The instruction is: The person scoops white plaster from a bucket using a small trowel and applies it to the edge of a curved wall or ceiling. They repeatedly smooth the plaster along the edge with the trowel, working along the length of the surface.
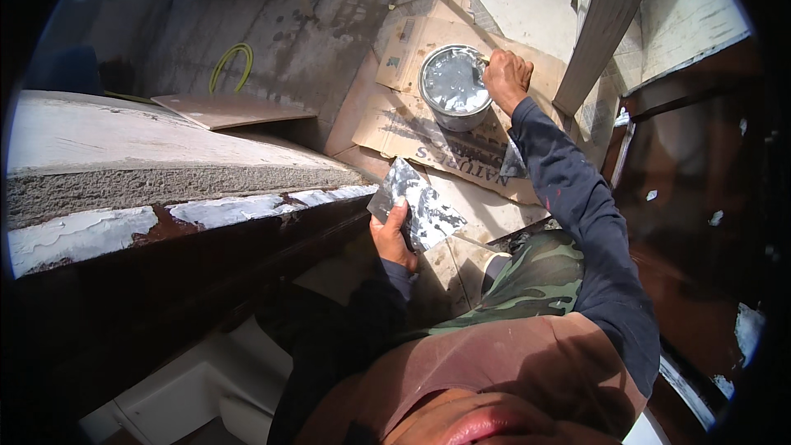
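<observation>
My left hand [394, 235] holds a flat, angular plate [430, 213] smeared with white and grey putty, the thumb lying on its top face. My right hand [507, 79] is closed at the right rim of a round metal can [458, 121]. A small pale edge shows beside those fingers, but what they grip is mostly hidden. Inside the can is wet grey-white putty [449, 82]. Under the can lies a flattened cardboard box [395, 128] with dark print and stains.
At left runs a thick ledge [165, 136] with patchy white putty along its brown edge. A thin board [235, 110] rests there, with a coiled yellow-green hose [239, 53] beyond. A wooden post [606, 25] stands right of the can. Brown panels [684, 189] with white patches line the right.
</observation>
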A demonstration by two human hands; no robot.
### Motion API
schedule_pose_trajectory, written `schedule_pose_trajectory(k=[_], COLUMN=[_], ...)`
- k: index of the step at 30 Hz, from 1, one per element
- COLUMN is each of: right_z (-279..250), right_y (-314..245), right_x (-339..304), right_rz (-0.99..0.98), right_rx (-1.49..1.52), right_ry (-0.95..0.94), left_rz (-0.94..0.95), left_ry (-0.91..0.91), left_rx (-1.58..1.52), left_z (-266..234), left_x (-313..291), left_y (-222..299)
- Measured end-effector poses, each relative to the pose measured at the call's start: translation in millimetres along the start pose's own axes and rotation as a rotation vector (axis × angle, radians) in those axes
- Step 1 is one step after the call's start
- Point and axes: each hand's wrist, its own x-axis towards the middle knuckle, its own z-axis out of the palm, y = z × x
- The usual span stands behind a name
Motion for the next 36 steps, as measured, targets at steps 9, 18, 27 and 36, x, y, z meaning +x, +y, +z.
schedule_pose_trajectory(k=[9,18,27,36], right_z=[-113,-79,16,70], right_y=[35,143,183,169], right_x=[19,-90,-107,-114], right_rz=[-0.159,-0.279,-0.219,-0.458], right_rx=[0.071,-0.069,-0.159,-0.079], right_ry=[0.213,0.467,0.512,0.43], left_rz=[-0.026,0.004,0.055,0.009], left_ry=[0.021,0.065,0.043,-0.003], left_rx=[-0.097,-0.067,-0.034,0.007], left_z=[1,-11,-10,4], left_x=[2,13,14,9], left_y=[-3,-8,-12,-10])
